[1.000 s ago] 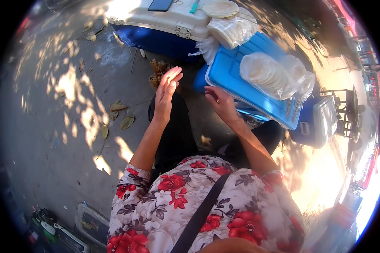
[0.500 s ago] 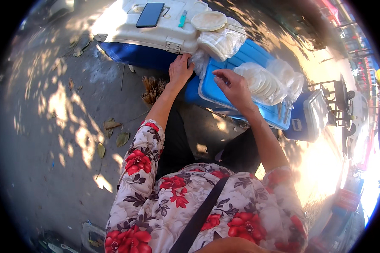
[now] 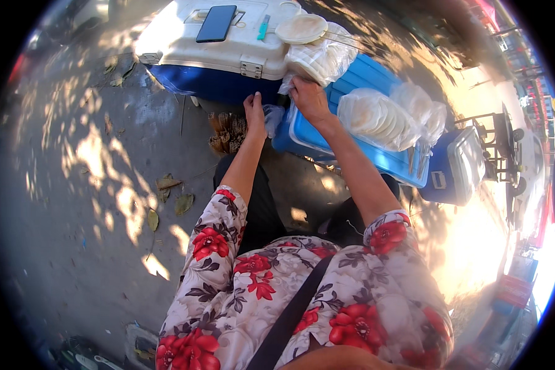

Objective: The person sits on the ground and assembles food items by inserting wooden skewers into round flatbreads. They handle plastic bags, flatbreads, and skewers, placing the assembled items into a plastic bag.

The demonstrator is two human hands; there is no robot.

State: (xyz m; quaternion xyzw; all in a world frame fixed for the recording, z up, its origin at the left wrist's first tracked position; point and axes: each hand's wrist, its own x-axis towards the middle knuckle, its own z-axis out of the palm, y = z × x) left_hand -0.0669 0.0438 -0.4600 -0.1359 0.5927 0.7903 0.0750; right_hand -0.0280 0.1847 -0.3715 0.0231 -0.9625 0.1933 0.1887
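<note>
At the right edge of a large cooler with a white lid (image 3: pixel 185 57) and dark blue body, a clear plastic bag of flat, round white discs (image 3: pixel 327 61) overlaps the left edge of a bright blue plastic bin lid (image 3: pixel 365 73). Your right hand (image 3: pixel 311 102) is at the bag's near end, fingers drawn together, seemingly pinching the film. Your left hand (image 3: pixel 254 114) is lower, before the cooler's front, beside a hanging fold of clear plastic (image 3: pixel 273 118); whether its fingers hold any, I cannot tell. One loose pale disc (image 3: pixel 301 29) lies against the bag's top. A hard tug could tear the thin film or drag the bag off its uneven perch, letting that disc slide. Farther left on the cooler lid lie a small green object (image 3: pixel 263 28) and a black phone (image 3: pixel 216 23). A second clear bag of discs (image 3: pixel 376 117) rests on the bin lid.
</note>
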